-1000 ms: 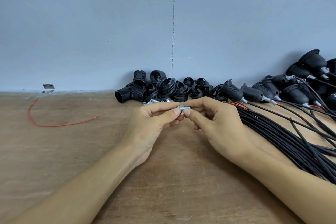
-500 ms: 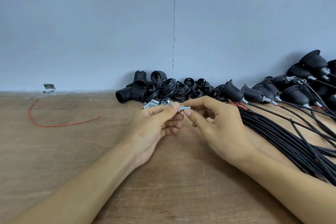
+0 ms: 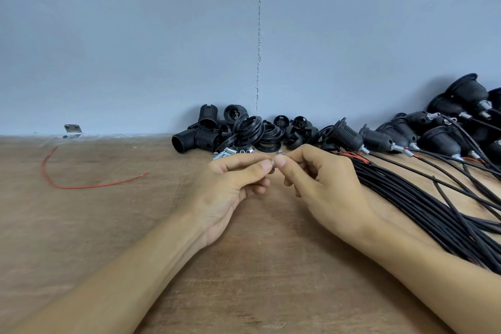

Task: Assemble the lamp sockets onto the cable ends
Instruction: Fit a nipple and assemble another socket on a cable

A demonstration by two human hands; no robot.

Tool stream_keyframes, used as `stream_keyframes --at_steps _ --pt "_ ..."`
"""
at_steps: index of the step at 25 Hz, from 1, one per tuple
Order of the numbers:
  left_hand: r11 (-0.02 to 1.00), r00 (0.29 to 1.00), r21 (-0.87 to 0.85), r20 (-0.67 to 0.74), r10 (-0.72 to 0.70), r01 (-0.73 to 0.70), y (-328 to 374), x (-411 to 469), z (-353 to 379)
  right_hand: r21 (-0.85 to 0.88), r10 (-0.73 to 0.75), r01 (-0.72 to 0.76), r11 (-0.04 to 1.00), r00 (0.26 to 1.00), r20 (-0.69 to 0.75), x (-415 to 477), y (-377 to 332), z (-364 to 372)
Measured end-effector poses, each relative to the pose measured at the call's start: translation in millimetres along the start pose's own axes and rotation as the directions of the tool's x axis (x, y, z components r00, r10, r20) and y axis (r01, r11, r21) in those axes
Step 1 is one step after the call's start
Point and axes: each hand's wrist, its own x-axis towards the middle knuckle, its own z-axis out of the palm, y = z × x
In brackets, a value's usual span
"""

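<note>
A small metal fitting [image 3: 273,164] is pinched between thumb and forefinger by the curled fingers of both the left hand [image 3: 230,187] and the right hand [image 3: 328,190], above the bench [image 3: 108,225]. Loose socket parts [image 3: 244,133] are heaped just behind it, and black cables [image 3: 406,198] are laid at the right.

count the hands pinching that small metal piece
2. The left hand pinches the small metal piece from the left and the right hand from the right, above the table, in front of the pile of black socket parts.
</note>
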Motion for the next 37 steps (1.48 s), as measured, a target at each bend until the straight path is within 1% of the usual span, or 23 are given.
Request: stream_keyframes --at_steps 3,5,8,10,12,15,17,19,23,28,31,35,37 --pt "0.998 0.998 0.012 -0.002 0.065 -0.065 0 -1 2 -0.054 0.035 -0.034 0.998 0.999 0.016 1 0 1" --pt "0.992 0.994 0.062 -0.021 0.108 -0.106 -2 -1 4 -0.037 0.071 -0.070 0.997 0.997 0.022 3 1 1" --pt "0.977 0.984 0.136 -0.052 0.172 -0.164 -3 -2 6 0.000 0.178 -0.178 0.984 0.981 0.077 5 2 3" --pt "0.974 0.980 0.137 -0.055 0.189 -0.180 -2 -2 6 0.076 0.270 -0.283 0.956 0.952 0.144 6 3 5" --pt "0.973 0.981 0.148 -0.054 0.188 -0.178 -1 -2 6 0.206 0.322 -0.363 0.909 0.923 0.211 7 3 6" --pt "0.974 0.981 0.145 -0.062 0.184 -0.174 -1 -3 6 0.299 0.304 -0.376 0.877 0.916 0.261 7 6 7" --pt "0.974 0.980 0.136 -0.061 0.191 -0.181 -1 -3 7 0.312 0.275 -0.355 0.881 0.922 0.273 7 8 6" --pt "0.967 0.978 0.167 -0.055 0.202 -0.191 -1 -3 6 0.318 0.249 -0.332 0.888 0.929 0.275 7 9 6" --pt "0.969 0.982 0.175 -0.050 0.184 -0.173 -1 -2 3 0.333 0.223 -0.309 0.891 0.936 0.273 8 8 4" --pt "0.963 0.978 0.192 -0.044 0.202 -0.190 -1 -2 2 0.320 0.256 -0.354 0.879 0.916 0.309 9 4 2" --pt "0.964 0.977 0.175 -0.041 0.210 -0.200 -1 -2 4 0.363 0.291 -0.411 0.836 0.894 0.342 9 1 3" --pt "0.945 0.968 0.221 -0.012 0.252 -0.243 -1 -4 6 0.407 0.343 -0.482 0.776 0.864 0.368 11 0 1" --pt "0.938 0.964 0.237 -0.018 0.265 -0.254 -1 -5 7 0.409 0.336 -0.474 0.780 0.868 0.365 12 0 1"
